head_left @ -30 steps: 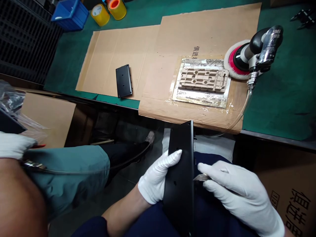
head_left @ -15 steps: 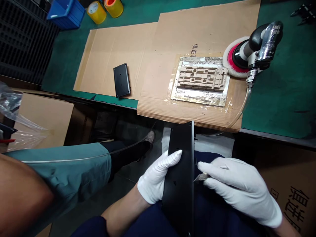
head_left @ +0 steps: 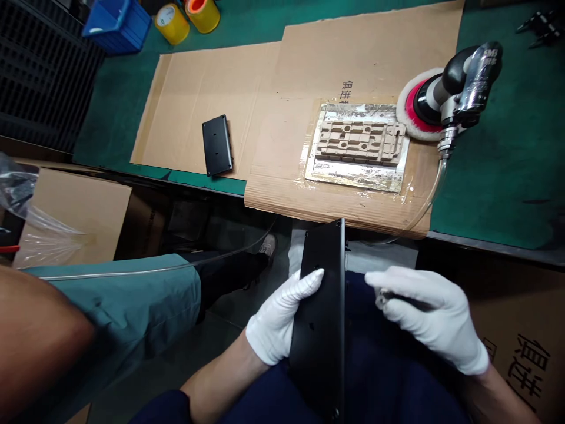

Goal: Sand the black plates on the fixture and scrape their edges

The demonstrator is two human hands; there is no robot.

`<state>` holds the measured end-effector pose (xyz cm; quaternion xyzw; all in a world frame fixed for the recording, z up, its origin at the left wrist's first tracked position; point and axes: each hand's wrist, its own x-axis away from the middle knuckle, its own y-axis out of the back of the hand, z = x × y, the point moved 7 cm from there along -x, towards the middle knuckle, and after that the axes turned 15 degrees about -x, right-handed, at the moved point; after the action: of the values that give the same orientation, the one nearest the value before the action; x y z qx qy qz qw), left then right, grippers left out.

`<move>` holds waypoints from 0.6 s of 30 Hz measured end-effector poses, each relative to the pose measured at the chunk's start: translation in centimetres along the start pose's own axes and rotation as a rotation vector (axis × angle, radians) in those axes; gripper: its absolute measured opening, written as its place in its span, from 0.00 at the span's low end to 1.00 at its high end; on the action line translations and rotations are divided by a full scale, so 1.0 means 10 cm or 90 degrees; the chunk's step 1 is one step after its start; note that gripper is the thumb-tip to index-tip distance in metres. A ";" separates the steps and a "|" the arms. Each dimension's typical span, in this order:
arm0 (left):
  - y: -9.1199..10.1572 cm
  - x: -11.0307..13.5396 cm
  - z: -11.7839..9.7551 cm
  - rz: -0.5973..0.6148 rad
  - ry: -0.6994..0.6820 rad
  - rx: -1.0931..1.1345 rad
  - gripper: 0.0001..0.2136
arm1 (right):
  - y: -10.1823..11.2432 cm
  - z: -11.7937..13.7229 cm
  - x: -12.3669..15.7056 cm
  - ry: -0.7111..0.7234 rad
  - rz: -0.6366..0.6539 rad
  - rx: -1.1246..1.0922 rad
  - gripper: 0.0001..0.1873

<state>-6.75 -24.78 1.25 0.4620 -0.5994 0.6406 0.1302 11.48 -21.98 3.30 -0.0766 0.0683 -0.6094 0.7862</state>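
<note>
A long flat black panel (head_left: pixel 318 312) with small holes stands steeply tilted over my lap. My left hand (head_left: pixel 285 318), in a white glove, grips its left side with the thumb across the face. My right hand (head_left: pixel 430 315), also gloved in white, is closed around a small knife (head_left: pixel 382 298). Its metal end pokes out between thumb and fingers, blurred, to the right of the panel and apart from it. Up on the bench lies a shorter black panel (head_left: pixel 216 146) on cardboard.
Cardboard sheets (head_left: pixel 260 76) cover part of the green bench (head_left: pixel 498 194). A beige slotted fixture (head_left: pixel 359 141) sits taped down beside an air polisher (head_left: pixel 454 94) with a hose. Tape rolls (head_left: pixel 172 25) and a blue bin (head_left: pixel 117 26) stand at the back left. A co-worker's leg (head_left: pixel 132 294) is close on the left.
My right hand has drawn the knife away from the panel's right edge, to the right and slightly up. My left hand and the panel stay nearly where they were.
</note>
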 end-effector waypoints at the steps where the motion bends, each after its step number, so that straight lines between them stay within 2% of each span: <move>1: 0.01 0.00 -0.04 -0.015 -0.012 -0.017 0.09 | 0.16 -0.07 0.00 -0.030 -0.071 0.044 0.16; 2: 0.03 -0.01 -0.11 -0.033 -0.027 -0.040 0.09 | 0.39 -0.13 -0.01 -0.051 -0.162 0.097 0.18; 4: 0.06 -0.07 -0.35 -0.072 -0.077 -0.113 0.11 | 0.97 -0.21 -0.02 -0.051 -0.379 0.236 0.24; 6: 0.04 -0.22 -0.80 -0.101 -0.186 -0.231 0.16 | 1.55 -0.23 -0.11 -0.009 -0.546 0.415 0.26; 7: -0.01 -0.31 -1.10 -0.107 -0.266 -0.298 0.20 | 1.78 -0.26 -0.21 0.000 -0.571 0.507 0.25; 8: -0.10 -0.41 -1.42 -0.106 -0.354 -0.374 0.23 | 1.99 -0.32 -0.35 -0.009 -0.561 0.573 0.23; 10: -0.40 -0.63 -2.01 -0.078 -0.509 -0.551 0.28 | 2.31 -0.43 -0.59 -0.042 -0.567 0.666 0.24; 11: -0.57 -0.78 -2.25 -0.056 -0.538 -0.664 0.29 | 2.43 -0.50 -0.68 -0.063 -0.576 0.687 0.25; 13: -0.92 -1.14 -2.56 0.006 -0.519 -0.915 0.27 | 2.55 -0.61 -0.79 -0.100 -0.607 0.713 0.27; 16: -1.31 -1.68 -2.70 0.102 -0.414 -1.281 0.25 | 2.54 -0.74 -0.86 -0.125 -0.626 0.737 0.26; 18: -1.45 -1.95 -2.70 0.102 -0.384 -1.486 0.25 | 2.50 -0.76 -0.84 -0.119 -0.641 0.745 0.25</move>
<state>2.43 10.34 -0.02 0.1584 -0.8504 -0.4136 0.2839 31.56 -8.03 -9.11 0.2778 -0.3743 -0.8211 0.3296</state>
